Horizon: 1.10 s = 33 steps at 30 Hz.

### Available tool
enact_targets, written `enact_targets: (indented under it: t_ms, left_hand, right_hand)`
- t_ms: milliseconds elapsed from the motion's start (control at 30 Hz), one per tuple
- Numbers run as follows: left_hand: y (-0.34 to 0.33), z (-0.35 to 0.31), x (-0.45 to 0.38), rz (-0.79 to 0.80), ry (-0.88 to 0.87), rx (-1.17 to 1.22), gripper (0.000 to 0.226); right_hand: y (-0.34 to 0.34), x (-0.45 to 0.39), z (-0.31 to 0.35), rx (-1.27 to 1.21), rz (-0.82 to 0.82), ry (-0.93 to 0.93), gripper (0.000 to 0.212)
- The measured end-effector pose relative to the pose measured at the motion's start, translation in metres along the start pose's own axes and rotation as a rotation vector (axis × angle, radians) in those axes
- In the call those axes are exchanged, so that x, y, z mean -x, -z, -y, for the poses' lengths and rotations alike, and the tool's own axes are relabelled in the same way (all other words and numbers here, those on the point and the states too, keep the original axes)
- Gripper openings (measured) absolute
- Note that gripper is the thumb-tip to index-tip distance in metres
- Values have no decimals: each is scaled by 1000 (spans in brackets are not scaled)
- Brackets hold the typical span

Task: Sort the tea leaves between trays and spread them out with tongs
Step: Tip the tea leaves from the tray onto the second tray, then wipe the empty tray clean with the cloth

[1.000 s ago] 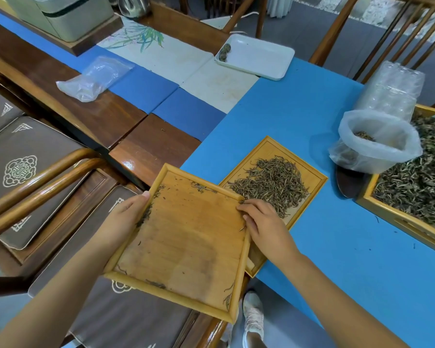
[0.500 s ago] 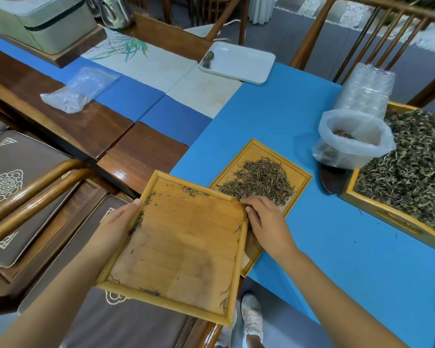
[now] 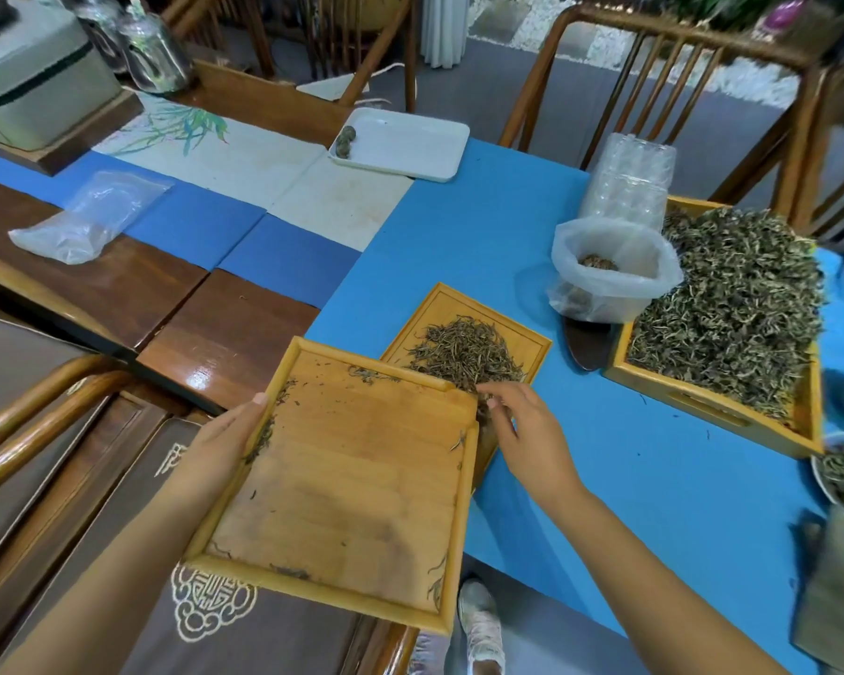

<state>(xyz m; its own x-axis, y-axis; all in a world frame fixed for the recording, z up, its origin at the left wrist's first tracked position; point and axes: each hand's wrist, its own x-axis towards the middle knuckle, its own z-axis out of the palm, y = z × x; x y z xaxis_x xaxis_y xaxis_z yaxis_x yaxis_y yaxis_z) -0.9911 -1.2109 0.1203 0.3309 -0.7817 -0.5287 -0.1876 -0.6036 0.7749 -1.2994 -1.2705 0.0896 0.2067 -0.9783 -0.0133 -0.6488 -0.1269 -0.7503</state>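
Here, left hand (image 3: 225, 443) fingers grip the tray's (image 3: 352, 484) rim; right hand (image 3: 527, 438) fingers curl at its corner, grasp unclear.

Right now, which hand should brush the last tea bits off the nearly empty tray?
Probably the right hand. The left hand is busy gripping the nearly empty tray by its edge. The right one is free, with its fingertips at that tray's corner, beside the tea pile.
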Motion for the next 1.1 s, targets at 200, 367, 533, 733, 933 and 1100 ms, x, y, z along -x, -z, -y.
enact_targets:
  t_ms: [200,367,533,733,933,1100]
  left_hand:
    - [-27,-22,-7,-13,-29,-1,28]
    - [-60,-38,-13,47,-91,-90,35]
    - [-101,-46,-16,112,-128,-81,41]
    - [-152,-53,-10,146,-178,-98,52]
    - [-196,-48,6,149,-135,-134,60]
    - [-217,-44,19,157,-130,-159,60]
  right_hand:
    - [21,11,-13,-24,-73,-50,25]
    - [45,24,-30,-28,-159,-122,25]
    - [72,48,-55,-15,-248,-219,24]
    - [111,85,-92,5,-330,-337,23]
    - [145,132,-139,102,-416,-499,25]
    - [168,165,-168,296,-419,-618,35]
